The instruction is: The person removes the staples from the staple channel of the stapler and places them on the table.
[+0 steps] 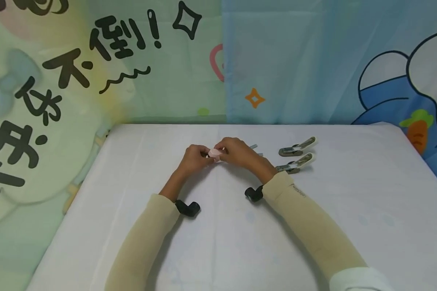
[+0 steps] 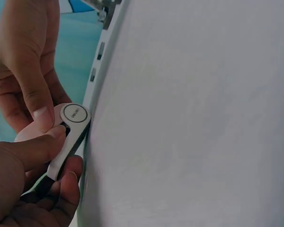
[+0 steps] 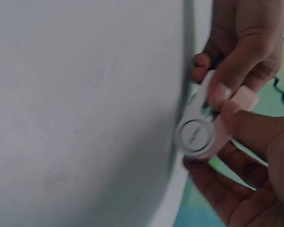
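Both hands meet over the far middle of the table on a small pink-and-white tool (image 1: 215,153) with a round pivot disc. Its exact kind cannot be told. My left hand (image 1: 196,157) pinches the white arm (image 2: 61,153) of the tool between thumb and fingers. From the other side my right hand (image 1: 236,152) holds the pink part (image 3: 221,137), thumb on top and fingers beneath. Dark lettering marks the disc (image 2: 75,113). The fingers hide part of the pink body.
Right of the hands, two metal clips with whitish ends, a far clip (image 1: 298,147) and a nearer clip (image 1: 295,163), lie on the white-covered table (image 1: 218,242). Pale bluish ends of something (image 1: 253,146) show behind the right hand. A printed cloth (image 1: 291,60) hangs behind the table.
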A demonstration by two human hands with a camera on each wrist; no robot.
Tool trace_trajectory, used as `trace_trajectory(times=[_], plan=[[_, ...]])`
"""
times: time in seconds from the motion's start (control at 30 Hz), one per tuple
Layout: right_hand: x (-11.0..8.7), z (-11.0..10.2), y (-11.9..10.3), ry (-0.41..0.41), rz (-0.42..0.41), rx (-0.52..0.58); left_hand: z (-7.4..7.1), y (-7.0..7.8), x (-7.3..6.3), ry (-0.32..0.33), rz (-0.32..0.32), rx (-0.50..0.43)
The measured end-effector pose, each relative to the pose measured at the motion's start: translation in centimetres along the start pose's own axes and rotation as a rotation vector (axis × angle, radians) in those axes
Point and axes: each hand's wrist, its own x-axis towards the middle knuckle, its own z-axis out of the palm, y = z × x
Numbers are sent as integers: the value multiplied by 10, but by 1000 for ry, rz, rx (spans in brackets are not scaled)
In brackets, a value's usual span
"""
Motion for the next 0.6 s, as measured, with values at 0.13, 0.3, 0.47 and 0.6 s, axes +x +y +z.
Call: trace_trajectory(times=[0.13,0.3,0.47,0.6], plan=[[-17,-7,-8,-30,-13,-47,4,6,-6,-17,25,-35],[-39,-17,-16,-10,-92,-87,6,15,-16,-25,51,-104],[-60,-23,-22,33,-198,-151,7,26,-27,-45,87,-200],[-70,-26,-21,81,-243,-105,10,26,-33,-61,75,-275]])
